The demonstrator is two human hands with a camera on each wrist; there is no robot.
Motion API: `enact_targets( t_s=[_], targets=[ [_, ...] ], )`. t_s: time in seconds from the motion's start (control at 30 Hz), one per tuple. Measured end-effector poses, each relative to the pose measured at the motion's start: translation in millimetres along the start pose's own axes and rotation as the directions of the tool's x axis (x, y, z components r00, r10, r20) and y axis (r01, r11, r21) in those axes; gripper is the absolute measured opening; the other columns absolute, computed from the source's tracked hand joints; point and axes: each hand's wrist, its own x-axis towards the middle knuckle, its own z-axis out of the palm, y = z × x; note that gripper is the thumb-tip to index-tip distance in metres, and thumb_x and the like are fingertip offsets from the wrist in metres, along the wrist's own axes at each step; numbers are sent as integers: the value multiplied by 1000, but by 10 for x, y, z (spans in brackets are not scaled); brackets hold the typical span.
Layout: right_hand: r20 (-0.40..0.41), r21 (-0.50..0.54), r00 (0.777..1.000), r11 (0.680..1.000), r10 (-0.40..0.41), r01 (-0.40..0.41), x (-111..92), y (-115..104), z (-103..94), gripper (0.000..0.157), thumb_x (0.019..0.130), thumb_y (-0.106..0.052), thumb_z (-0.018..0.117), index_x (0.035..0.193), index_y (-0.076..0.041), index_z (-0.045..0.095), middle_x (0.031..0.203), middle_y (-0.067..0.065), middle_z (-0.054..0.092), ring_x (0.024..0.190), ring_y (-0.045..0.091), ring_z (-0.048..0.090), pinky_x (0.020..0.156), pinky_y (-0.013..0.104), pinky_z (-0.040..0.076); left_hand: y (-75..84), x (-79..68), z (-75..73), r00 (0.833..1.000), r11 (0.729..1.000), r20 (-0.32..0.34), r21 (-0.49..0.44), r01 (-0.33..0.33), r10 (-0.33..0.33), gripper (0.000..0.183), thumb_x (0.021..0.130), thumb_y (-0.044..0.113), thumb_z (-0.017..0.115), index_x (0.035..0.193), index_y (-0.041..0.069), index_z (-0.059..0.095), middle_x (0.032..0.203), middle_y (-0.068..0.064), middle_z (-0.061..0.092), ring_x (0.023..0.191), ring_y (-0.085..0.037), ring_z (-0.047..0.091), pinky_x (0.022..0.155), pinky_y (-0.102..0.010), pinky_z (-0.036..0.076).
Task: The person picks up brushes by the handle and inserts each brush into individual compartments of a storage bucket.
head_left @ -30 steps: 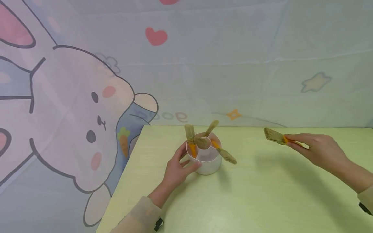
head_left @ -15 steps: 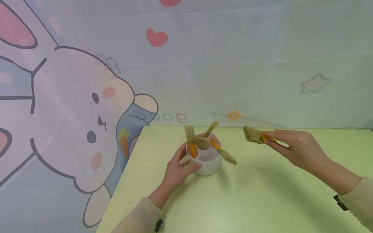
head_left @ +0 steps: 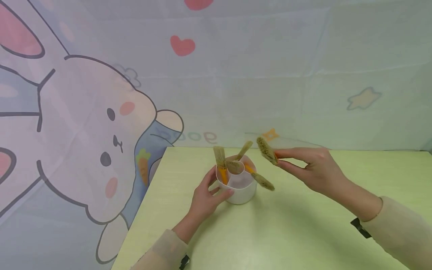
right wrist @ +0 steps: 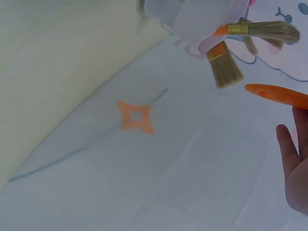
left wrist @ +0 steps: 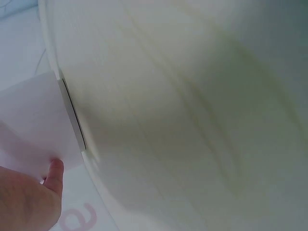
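Note:
A white round organizer with divided compartments stands on the table, several orange-handled paintbrushes leaning in it bristles up. One brush is at its left, another brush slants out over its right rim. My left hand grips the organizer's left side, thumb on the front wall; the left wrist view shows that thumb against the white wall. Right of the organizer and above the table, my right hand pinches a paintbrush, bristles pointing left. Its orange handle shows in the right wrist view.
The pale green table ends at the back against a hanging cloth printed with a rabbit, hearts and stars. The table's left edge runs beside the left forearm.
My right hand has moved left with the paintbrush, close to the organizer, and the brush has turned so its bristle end faces the camera more. The left hand and organizer have stayed put.

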Motion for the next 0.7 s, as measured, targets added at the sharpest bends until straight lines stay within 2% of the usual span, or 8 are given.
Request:
enact_targets(
  t_s=[0.13,0.23,0.33,0.4,0.43,0.53,0.63,0.7],
  targets=[
    [19,50,999,998,31,-32,83,-119,79,39,77,9,87,112,-8,84,105,3,83,102,-10,70,50,12,48,1,2,5,1000,1000,-2,8,10,-10,92,92,25,88,168,18,36,165,-5,47,151,-29,47,114,-51,52],
    [38,65,999,998,25,-27,126,-178,133,41,76,10,87,113,-8,84,107,2,83,100,4,77,62,11,56,0,8,10,1000,1000,-3,14,7,-7,92,92,25,88,168,17,36,165,-6,47,150,-30,48,113,-51,52],
    [59,88,998,996,6,-11,161,-219,183,41,77,11,87,114,-7,84,108,3,82,98,16,80,67,12,58,0,16,21,1000,1000,-4,14,9,-8,93,92,26,88,168,18,35,165,-5,47,151,-29,48,113,-51,52],
    [73,113,997,994,-4,-4,182,-245,217,41,78,11,86,115,-7,83,109,3,82,97,17,80,70,13,59,-2,20,30,1000,1000,-8,10,8,-8,93,92,26,88,168,18,35,165,-6,47,151,-29,47,113,-51,52],
    [82,134,997,991,-3,-8,190,-259,233,41,80,11,86,116,-7,83,109,3,82,94,14,80,64,12,57,-4,22,35,1000,1000,-9,9,7,-7,93,92,26,88,168,18,35,165,-6,47,151,-29,47,113,-51,52],
    [106,200,994,979,1,-22,208,-296,284,39,84,11,84,118,-7,82,107,3,82,73,4,73,56,13,54,-15,29,51,1000,1000,-17,2,9,-9,93,92,27,88,168,18,36,165,-6,47,151,-28,47,113,-51,52],
    [106,215,994,977,-10,-13,218,-317,345,39,84,10,84,118,-7,82,106,3,83,71,5,73,56,13,53,-30,37,64,1000,1000,-25,7,3,-3,92,92,27,88,167,19,36,165,-5,47,151,-28,47,113,-51,53],
    [95,208,995,978,-26,6,227,-322,389,39,82,10,85,117,-6,82,107,4,82,82,13,79,63,12,55,-39,41,72,1000,1000,-31,7,1,0,92,91,27,89,167,20,37,165,-5,48,151,-28,47,113,-51,53]
  ],
)
